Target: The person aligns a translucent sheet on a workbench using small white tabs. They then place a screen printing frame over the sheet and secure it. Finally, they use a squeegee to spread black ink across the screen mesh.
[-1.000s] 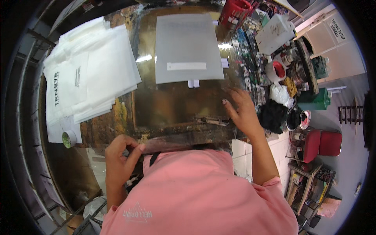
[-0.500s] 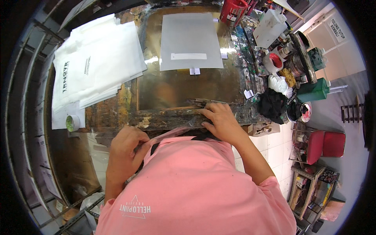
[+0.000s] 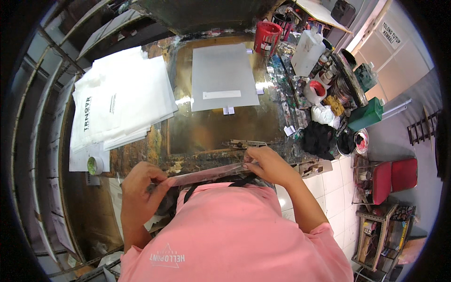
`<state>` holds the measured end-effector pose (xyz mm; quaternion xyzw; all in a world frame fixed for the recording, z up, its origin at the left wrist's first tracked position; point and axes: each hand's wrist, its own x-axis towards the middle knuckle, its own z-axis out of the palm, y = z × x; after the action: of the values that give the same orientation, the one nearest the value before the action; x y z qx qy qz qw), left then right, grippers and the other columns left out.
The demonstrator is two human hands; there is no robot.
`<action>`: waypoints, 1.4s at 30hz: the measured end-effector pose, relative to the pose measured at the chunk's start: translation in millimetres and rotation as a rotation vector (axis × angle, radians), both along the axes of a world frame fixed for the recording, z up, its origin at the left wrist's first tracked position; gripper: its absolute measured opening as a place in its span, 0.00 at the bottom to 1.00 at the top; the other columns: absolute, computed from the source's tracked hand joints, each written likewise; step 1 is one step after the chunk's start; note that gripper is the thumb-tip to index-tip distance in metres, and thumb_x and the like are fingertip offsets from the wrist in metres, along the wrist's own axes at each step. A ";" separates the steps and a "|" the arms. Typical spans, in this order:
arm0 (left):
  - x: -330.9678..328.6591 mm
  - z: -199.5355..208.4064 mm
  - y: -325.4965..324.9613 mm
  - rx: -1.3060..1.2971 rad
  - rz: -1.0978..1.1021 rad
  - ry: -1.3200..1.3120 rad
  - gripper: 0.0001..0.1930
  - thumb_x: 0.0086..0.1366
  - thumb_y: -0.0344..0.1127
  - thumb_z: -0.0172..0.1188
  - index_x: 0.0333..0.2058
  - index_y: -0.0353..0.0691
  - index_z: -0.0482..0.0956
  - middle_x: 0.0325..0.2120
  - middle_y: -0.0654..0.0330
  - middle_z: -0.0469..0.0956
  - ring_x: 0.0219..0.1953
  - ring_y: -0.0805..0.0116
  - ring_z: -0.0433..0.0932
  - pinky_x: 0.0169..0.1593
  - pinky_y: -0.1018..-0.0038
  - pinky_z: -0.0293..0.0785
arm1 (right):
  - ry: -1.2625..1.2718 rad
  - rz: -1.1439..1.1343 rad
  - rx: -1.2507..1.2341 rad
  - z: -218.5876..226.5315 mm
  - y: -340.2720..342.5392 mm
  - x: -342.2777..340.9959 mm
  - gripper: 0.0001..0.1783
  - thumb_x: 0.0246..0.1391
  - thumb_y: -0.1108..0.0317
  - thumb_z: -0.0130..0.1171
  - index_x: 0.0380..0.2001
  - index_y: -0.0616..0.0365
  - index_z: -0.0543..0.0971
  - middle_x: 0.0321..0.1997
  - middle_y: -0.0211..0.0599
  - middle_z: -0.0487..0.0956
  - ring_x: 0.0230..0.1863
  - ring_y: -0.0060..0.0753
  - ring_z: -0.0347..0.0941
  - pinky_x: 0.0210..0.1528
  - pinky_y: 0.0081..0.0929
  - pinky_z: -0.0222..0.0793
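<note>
A clear, narrow plastic strip (image 3: 206,175) is stretched between my hands, just in front of the bench's near edge. My left hand (image 3: 144,184) pinches its left end between thumb and fingers. At the other end, my right hand (image 3: 268,163) has thumb and forefinger closed on it. Just beyond the right hand, a small worn metal piece (image 3: 244,144) lies at the edge of the bench's glassy panel (image 3: 206,134). Farther back on that panel lies a frosted rectangular sheet (image 3: 224,70), with a white strip (image 3: 221,95) near its lower edge. Small white tabs (image 3: 228,111) sit beside it.
White printed plastic sheets (image 3: 136,96) are stacked at the left, near a small round container with green inside (image 3: 95,165). Along the right stand a red tub (image 3: 268,38), a white jug (image 3: 307,52), a black cloth (image 3: 318,140) and a green container (image 3: 366,114).
My left hand has moved left and slightly down, drawing the clear strip out straighter. My right hand stays at the bench edge and sits lower in view. The whole view has tilted upward.
</note>
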<state>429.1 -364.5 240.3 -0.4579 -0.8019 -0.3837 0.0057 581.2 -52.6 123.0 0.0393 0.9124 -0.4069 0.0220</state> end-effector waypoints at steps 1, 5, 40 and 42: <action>-4.0 5.5 0.2 -0.009 0.022 -0.014 0.10 0.58 0.26 0.74 0.32 0.35 0.79 0.27 0.56 0.78 0.29 0.61 0.77 0.34 0.70 0.72 | 0.033 -0.019 -0.023 7.1 0.7 3.6 0.11 0.58 0.69 0.67 0.42 0.60 0.78 0.48 0.44 0.79 0.46 0.52 0.78 0.50 0.41 0.73; -16.6 6.7 2.8 0.092 0.122 -0.132 0.09 0.60 0.26 0.73 0.32 0.34 0.79 0.27 0.59 0.77 0.30 0.68 0.76 0.35 0.73 0.71 | 0.151 -0.076 -0.060 36.1 9.9 10.3 0.18 0.56 0.79 0.65 0.51 0.60 0.79 0.48 0.45 0.79 0.44 0.47 0.80 0.48 0.36 0.77; -148.4 -115.9 42.4 0.193 0.344 -0.733 0.10 0.68 0.34 0.70 0.35 0.38 0.77 0.28 0.72 0.73 0.30 0.84 0.67 0.34 0.82 0.63 | -0.268 -0.418 -0.621 14.9 166.0 -20.5 0.10 0.53 0.75 0.74 0.38 0.62 0.84 0.35 0.29 0.84 0.38 0.20 0.78 0.41 0.23 0.75; -154.4 -128.5 54.1 0.190 0.355 -0.811 0.10 0.69 0.34 0.70 0.35 0.39 0.77 0.27 0.72 0.73 0.29 0.84 0.67 0.34 0.82 0.62 | -0.262 -0.387 -0.629 13.7 174.2 -36.2 0.08 0.54 0.73 0.74 0.36 0.61 0.84 0.33 0.28 0.83 0.37 0.20 0.78 0.41 0.23 0.74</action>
<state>274.7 -310.4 111.8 -0.1236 -0.7666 -0.5971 -0.2011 544.9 121.6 136.7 0.2538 0.7082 -0.6548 0.0722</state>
